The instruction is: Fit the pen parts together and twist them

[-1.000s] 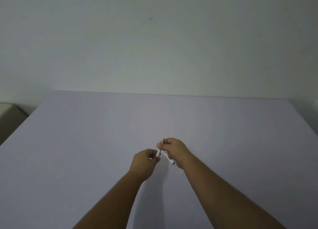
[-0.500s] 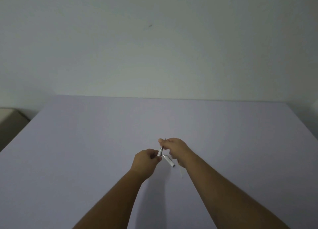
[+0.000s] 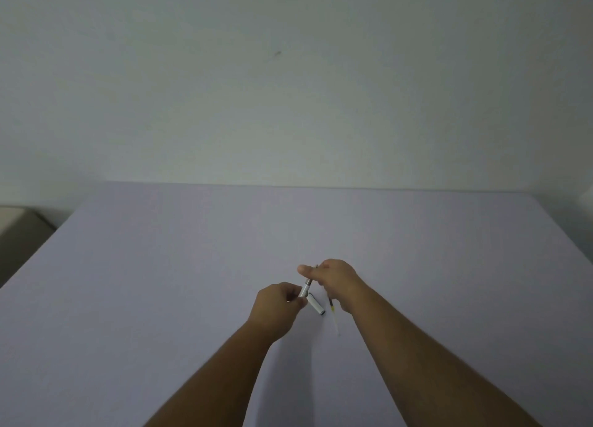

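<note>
Both hands meet over the middle of a pale lilac table (image 3: 160, 282). My left hand (image 3: 276, 304) pinches the lower end of a slim white pen barrel (image 3: 305, 288). My right hand (image 3: 337, 279) grips the barrel's upper end, thumb pointing left. A short white pen cap (image 3: 316, 304) lies on the table just below the hands. A thin pale refill (image 3: 333, 316) with a dark band lies on the table beside my right wrist.
A plain pale wall (image 3: 288, 89) rises behind the table's far edge. A beige piece of furniture (image 3: 12, 224) shows at the left beyond the table. A white object (image 3: 587, 198) peeks in at the right edge.
The white cap, earlier close under my right hand, now lies apart on the table, and the thin refill has come into view by my right wrist. Both hands stay on the barrel.
</note>
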A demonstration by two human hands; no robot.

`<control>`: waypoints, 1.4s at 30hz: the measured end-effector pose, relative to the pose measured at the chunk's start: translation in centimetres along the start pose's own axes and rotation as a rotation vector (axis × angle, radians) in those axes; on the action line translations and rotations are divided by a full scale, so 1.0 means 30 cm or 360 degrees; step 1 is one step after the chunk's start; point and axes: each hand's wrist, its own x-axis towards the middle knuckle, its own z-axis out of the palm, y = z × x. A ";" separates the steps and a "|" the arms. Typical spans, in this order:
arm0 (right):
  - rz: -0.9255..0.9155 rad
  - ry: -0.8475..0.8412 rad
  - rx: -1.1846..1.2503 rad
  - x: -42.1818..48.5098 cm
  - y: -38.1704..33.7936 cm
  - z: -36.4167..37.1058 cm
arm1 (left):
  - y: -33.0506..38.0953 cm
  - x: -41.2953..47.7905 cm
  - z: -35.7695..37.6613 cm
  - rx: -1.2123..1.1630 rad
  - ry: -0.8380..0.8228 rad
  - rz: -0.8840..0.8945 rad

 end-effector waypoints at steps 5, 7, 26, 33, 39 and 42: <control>-0.0093 -0.0136 0.0283 0.005 0.016 -0.008 | 0.006 0.006 -0.002 -0.0006 0.0022 0.0002; -0.0052 -0.0024 0.0034 0.010 0.016 -0.002 | 0.006 0.002 0.007 0.0029 0.0011 0.0018; -0.0008 -0.0012 -0.0062 -0.007 0.008 0.024 | 0.004 -0.011 -0.003 0.0015 -0.0005 -0.0050; -0.0020 -0.0071 -0.0005 -0.007 0.004 0.023 | 0.008 -0.016 -0.014 0.0034 -0.0016 -0.0029; 0.0009 -0.0155 0.0256 -0.006 0.006 0.036 | -0.009 -0.014 -0.029 -0.0007 -0.0005 -0.0051; 0.0067 -0.0033 -0.0010 0.002 -0.004 0.057 | -0.020 -0.016 -0.027 0.0069 0.0017 -0.0021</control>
